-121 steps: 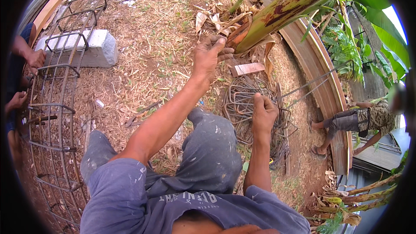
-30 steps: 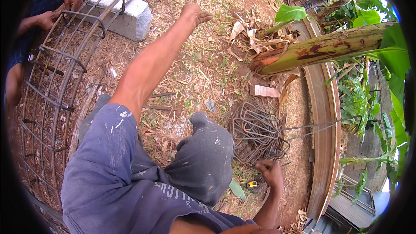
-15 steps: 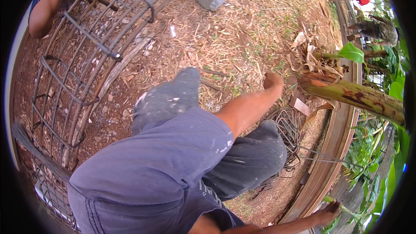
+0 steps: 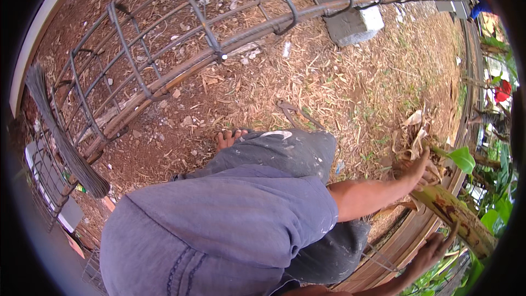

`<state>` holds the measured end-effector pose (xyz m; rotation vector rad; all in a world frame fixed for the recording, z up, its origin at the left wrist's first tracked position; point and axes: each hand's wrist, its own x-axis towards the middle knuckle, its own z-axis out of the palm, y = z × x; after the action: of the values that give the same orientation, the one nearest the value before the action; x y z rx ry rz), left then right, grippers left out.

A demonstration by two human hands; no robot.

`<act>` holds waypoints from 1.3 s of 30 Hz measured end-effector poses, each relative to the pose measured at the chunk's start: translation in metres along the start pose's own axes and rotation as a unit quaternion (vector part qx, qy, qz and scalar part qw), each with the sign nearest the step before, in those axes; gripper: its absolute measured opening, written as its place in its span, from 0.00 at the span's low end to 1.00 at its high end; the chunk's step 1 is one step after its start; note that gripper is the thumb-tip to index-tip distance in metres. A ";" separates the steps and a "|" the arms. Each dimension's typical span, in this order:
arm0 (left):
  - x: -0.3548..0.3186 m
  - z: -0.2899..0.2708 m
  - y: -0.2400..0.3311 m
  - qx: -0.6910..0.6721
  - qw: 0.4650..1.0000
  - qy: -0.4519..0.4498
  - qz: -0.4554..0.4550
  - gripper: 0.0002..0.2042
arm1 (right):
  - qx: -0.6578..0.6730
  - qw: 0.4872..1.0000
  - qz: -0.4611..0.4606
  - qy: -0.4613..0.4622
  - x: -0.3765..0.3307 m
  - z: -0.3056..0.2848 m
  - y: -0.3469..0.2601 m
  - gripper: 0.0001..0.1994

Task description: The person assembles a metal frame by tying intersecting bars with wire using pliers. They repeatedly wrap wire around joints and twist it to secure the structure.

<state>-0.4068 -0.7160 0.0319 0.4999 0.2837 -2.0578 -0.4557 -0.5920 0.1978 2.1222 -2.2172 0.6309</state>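
My left hand (image 4: 416, 171) reaches out to the dry leaves (image 4: 419, 131) at the base of a banana stem (image 4: 457, 216). Its fingers are spread, and nothing shows in them; whether they touch the plant I cannot tell. Lower down, my right hand (image 4: 432, 251) is beside the same stem with its fingers stretched toward it and nothing held. On the ground ahead of my bent knee lies a pair of rusty pincers (image 4: 293, 112), its handles apart.
A long rebar cage (image 4: 205, 27) runs across the upper left, with a bundle of thin wire rods (image 4: 66, 137) lying over its near end. A concrete block (image 4: 356, 22) sits under the cage. Wooden boards (image 4: 408, 241) edge the ground at right. Another person (image 4: 482, 8) shows partly far right.
My view has turned. My left hand has gone from closed above the ground to spread at the banana plant. The right hand has come nearer the stem. Another person's arm left the upper left.
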 end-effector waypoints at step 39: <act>-0.259 -0.178 0.345 0.727 0.222 0.477 0.441 0.14 | 0.589 0.538 -0.037 -0.603 0.020 0.413 -0.298 0.08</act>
<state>0.0491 -0.6235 -0.0073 2.2845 -1.2068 0.1014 -0.0611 -0.7316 -0.0925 4.4834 -2.0861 1.0162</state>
